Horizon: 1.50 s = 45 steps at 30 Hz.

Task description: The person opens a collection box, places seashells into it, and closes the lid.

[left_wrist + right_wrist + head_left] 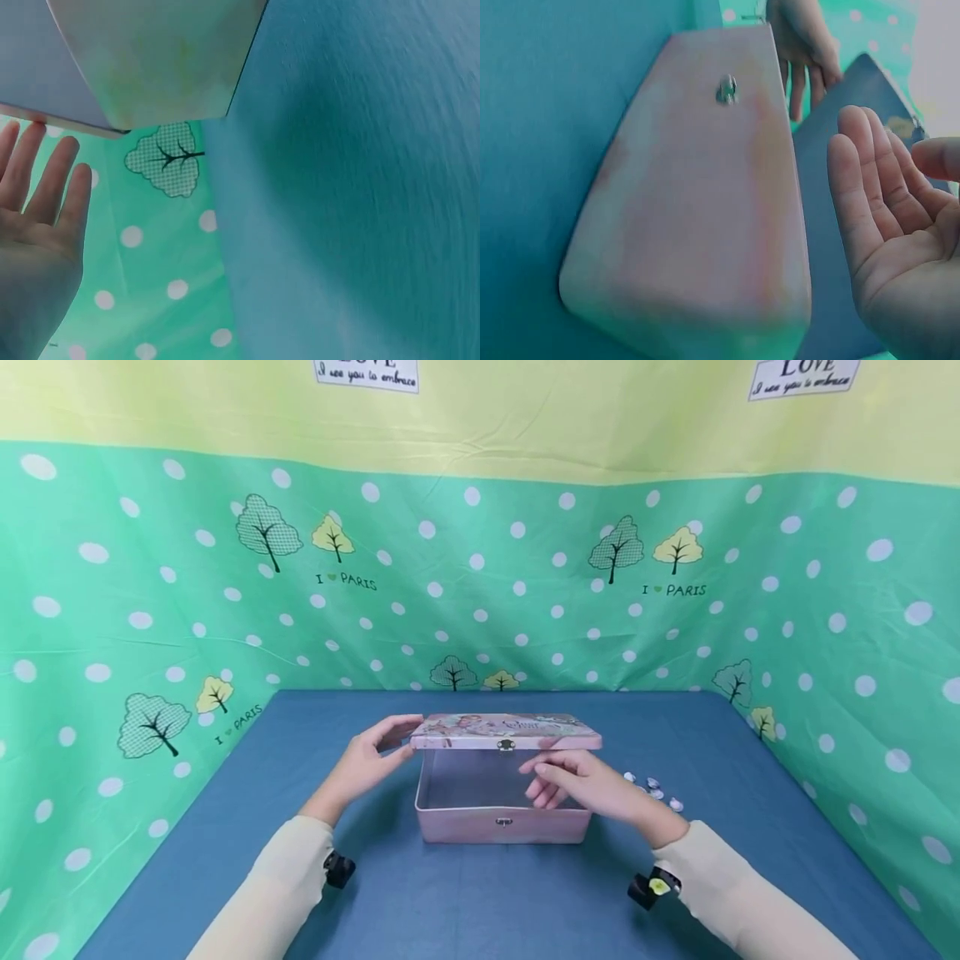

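A pink tin box stands on the blue table, its hinged lid raised partway. The lid has a printed picture and a metal clasp; the inside looks grey. My left hand is at the lid's left edge, thumb near the front corner. In the left wrist view, its fingers look fairly straight, with tips at the lid's rim. My right hand hovers at the box's front opening, under the lid's right part. The right wrist view shows its palm and loosely bent fingers holding nothing visible.
Several small white and purple pieces lie on the table to the right of the box, partly behind the right forearm. A green and yellow cloth with dots and trees hangs behind and at the sides of the table.
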{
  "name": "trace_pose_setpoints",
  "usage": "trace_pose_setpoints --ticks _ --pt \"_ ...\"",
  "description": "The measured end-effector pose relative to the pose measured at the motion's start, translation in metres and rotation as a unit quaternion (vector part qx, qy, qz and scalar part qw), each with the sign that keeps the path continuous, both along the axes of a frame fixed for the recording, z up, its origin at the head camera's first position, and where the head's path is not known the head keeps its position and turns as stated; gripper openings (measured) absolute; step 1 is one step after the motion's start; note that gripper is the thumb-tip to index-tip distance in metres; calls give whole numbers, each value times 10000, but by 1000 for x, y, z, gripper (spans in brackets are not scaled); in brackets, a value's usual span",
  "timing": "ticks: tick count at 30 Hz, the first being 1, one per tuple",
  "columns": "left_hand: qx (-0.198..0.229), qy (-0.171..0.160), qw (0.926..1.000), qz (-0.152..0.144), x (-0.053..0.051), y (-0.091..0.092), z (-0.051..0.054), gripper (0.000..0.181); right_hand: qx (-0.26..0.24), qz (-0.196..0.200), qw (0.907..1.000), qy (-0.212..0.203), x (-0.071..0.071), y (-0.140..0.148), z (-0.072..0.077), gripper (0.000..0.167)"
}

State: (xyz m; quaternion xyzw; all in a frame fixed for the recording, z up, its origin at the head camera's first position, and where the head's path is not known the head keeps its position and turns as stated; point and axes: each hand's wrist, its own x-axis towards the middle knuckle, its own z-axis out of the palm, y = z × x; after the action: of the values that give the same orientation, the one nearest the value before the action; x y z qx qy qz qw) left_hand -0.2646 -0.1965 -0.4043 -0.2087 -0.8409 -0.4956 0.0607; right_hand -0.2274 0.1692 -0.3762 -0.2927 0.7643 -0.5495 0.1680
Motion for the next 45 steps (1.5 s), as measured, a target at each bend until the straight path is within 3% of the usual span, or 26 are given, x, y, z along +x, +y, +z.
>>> trace_pose_setpoints --ticks 8,15,19,23,29,37,42,45 --pt "553 -232 9981 151 -12 5 -2 39 -51 -463 9989 9 -20 37 1 36" --pt "688 -842 9936 309 -18 8 0 43 418 -1387 9894 -105 -33 63 -3 55" --pt "720 -971 9918 422 -20 9 2 44 609 -1902 9798 112 -37 63 -6 63" --pt "735 -960 9909 588 -23 14 4 46 779 -2147 9729 367 -41 56 -8 70" --pt "781 -892 9894 834 -27 23 9 54 749 -2397 9661 590 -47 47 -10 63" --pt "1343 -851 9851 655 -35 27 9 58 -75 -2390 9704 347 -57 40 -15 58" --pt "1484 -1010 9836 175 -43 26 3 61 -310 -2252 9737 160 -66 39 -18 60" --pt "1393 -1113 9840 -18 -48 26 -2 65 -207 -2229 9746 58 -71 37 -20 63"
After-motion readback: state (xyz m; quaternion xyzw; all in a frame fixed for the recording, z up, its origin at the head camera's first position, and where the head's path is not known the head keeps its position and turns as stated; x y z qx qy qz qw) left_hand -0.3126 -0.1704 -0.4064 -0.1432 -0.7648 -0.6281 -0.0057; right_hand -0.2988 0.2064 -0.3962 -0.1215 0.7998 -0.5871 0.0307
